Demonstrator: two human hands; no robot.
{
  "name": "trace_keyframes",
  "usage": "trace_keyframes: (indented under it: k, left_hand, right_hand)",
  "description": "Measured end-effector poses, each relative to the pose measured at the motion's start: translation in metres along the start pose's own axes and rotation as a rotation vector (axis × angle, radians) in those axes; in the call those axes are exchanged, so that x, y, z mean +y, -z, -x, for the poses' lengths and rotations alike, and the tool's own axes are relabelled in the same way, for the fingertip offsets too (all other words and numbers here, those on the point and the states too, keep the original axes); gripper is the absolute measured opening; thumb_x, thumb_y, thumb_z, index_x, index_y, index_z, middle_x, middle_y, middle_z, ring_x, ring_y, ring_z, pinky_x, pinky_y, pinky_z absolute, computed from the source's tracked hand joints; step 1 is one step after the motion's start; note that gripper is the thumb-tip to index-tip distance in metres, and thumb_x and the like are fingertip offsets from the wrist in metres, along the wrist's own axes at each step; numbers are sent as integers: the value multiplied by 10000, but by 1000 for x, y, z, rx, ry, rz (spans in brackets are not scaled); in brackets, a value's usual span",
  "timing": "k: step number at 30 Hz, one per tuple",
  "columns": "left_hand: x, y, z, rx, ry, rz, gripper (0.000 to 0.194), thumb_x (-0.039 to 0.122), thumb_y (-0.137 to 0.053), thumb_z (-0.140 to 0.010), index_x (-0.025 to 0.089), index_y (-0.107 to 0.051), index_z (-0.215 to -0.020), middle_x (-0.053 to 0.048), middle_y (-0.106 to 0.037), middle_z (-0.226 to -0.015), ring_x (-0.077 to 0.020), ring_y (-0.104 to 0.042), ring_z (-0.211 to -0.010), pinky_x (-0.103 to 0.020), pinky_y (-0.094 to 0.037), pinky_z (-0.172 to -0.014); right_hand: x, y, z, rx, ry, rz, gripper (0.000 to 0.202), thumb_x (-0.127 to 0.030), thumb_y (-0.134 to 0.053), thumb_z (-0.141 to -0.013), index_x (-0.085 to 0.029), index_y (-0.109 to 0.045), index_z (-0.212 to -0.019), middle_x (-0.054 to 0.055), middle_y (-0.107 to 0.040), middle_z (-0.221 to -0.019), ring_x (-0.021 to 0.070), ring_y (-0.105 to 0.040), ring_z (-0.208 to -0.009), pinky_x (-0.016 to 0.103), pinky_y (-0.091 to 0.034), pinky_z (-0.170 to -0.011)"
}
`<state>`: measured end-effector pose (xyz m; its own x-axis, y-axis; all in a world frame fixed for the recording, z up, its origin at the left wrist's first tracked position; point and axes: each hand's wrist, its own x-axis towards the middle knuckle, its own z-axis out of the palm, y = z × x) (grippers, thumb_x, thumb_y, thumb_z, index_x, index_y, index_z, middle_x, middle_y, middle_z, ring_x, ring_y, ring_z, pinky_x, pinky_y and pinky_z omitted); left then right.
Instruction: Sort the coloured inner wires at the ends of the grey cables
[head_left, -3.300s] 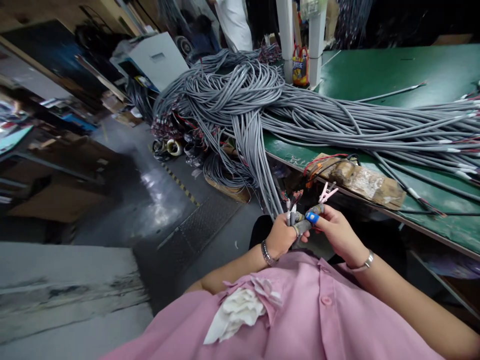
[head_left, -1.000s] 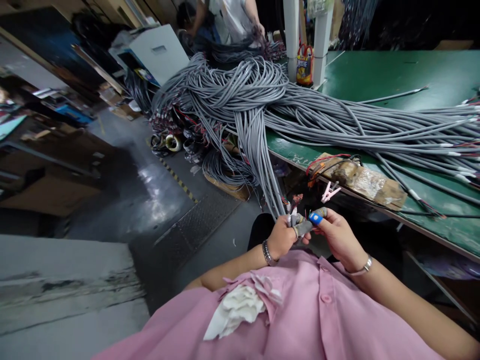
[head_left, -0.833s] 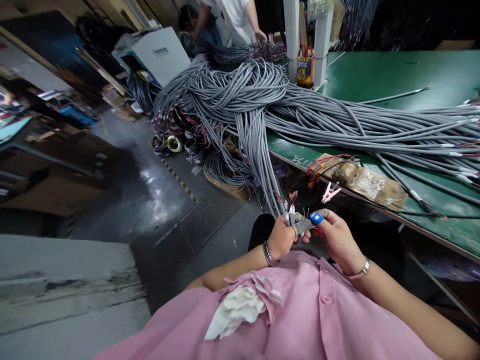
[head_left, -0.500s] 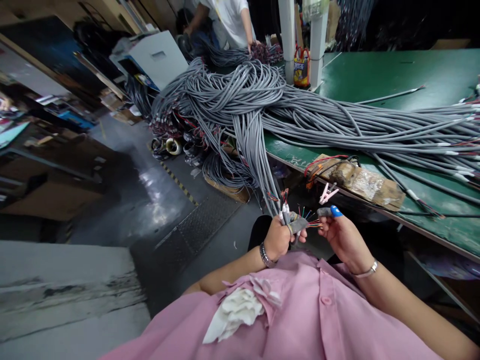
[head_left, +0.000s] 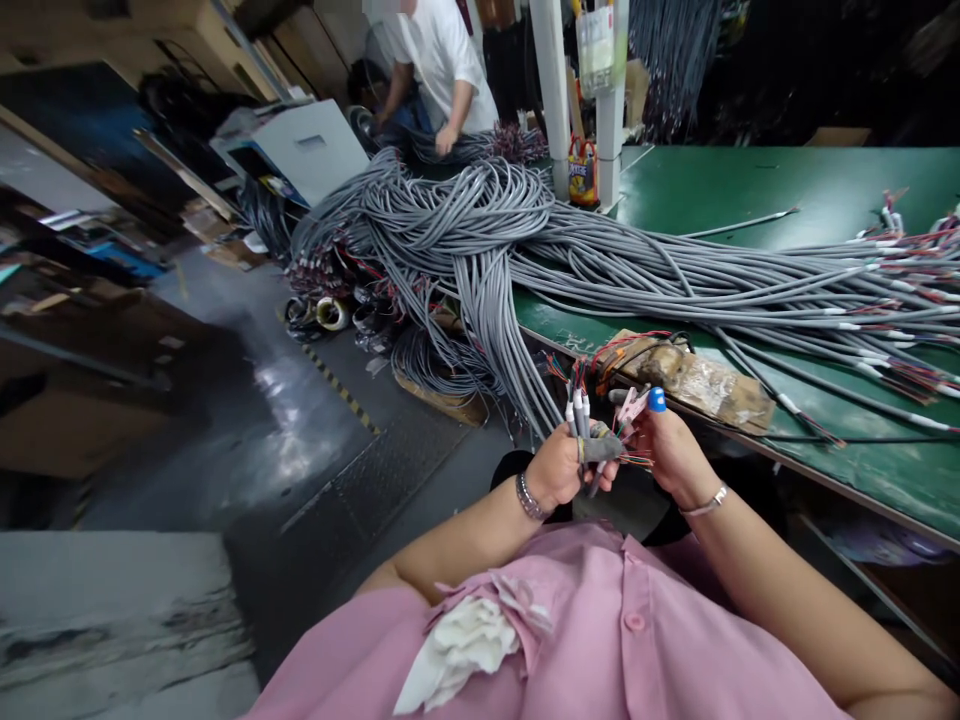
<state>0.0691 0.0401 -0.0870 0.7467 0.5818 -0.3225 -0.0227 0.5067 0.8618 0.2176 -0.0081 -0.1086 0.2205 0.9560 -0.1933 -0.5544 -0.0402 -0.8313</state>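
1. Your left hand (head_left: 559, 465) is closed around several grey cables (head_left: 583, 412), their ends pointing up in front of your shirt, off the table's near edge.
2. Coloured wires (head_left: 639, 461) spread from the fist toward your right hand (head_left: 679, 455). Its thumb and forefinger stand apart; you cannot tell whether it grips anything.
3. A pink clip (head_left: 631, 404) shows between that thumb and forefinger, by the table's near edge.
4. On that edge lies a taped block (head_left: 701, 385), with red and black wires at its left end.
5. The green table (head_left: 757, 178) carries a heap of grey cable (head_left: 465, 210), which spills over the left end and runs right, stripped ends toward the right side.
6. Below the left end, coils (head_left: 442, 365) and a yellowish roll (head_left: 331, 314) sit low by the floor (head_left: 277, 400).
7. A red and yellow bag (head_left: 583, 172) stands between two white posts; its contents are hidden. A clear pouch (head_left: 597, 50) hangs above it, contents unclear.
8. Beyond the heap, a co-worker in white (head_left: 450, 60) reaches over more cable, right of a pale cabinet (head_left: 311, 148).
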Motion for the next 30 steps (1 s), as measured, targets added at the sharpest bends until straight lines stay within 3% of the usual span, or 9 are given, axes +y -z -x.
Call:
trace_keyframes:
  k: [8,14,19,23,26,30]
  left_hand:
    - [-3,-2,-9,-47,17,6,341,396,-758,-626,134,-542,-600,-18,-589,-483,-109,-537,-366,-194,-259,-341]
    - [-8,2,-10,-55,13,6,305,366,-747,-642,130,-556,-620,-19,-591,-483,-110,-543,-367,-191,-238,-339]
    - [-9,3,-4,-34,11,-15,366,434,-747,-649,130,-546,-623,-16,-587,-485,-105,-536,-368,-189,-236,-340]
    - [-12,-2,8,3,-37,-54,382,452,-740,-667,115,-568,-619,-28,-597,-502,-103,-535,-380,-192,-273,-358]
    - [-13,-7,15,58,-102,-56,374,442,-739,-676,110,-577,-613,-34,-608,-526,-102,-542,-397,-192,-288,-368]
    - [-10,-10,14,127,-130,-27,377,460,-731,-679,115,-587,-632,-25,-604,-525,-100,-539,-393,-190,-289,-368]
  right_hand:
    - [-3,-13,2,133,38,-31,563,-742,-595,-672,-208,-654,-838,51,-617,-630,213,-586,-596,325,-464,-513]
    - [0,-11,2,-10,-82,-159,575,-755,-543,-703,-213,-648,-864,33,-604,-662,201,-585,-565,326,-475,-479]
    - [1,-2,3,-11,-102,-260,567,-746,-503,-742,-208,-654,-835,26,-616,-721,147,-562,-561,293,-487,-532]
    - [-1,2,4,-34,-99,-281,504,-684,-541,-771,-201,-663,-845,29,-634,-781,115,-526,-565,248,-463,-534]
    - [-1,1,5,-2,-73,-231,343,-538,-640,-786,-198,-658,-826,9,-608,-725,105,-496,-558,234,-445,-533]
    - [4,0,7,100,74,-116,304,-492,-643,-805,-188,-660,-804,0,-586,-701,97,-465,-557,228,-417,-518]
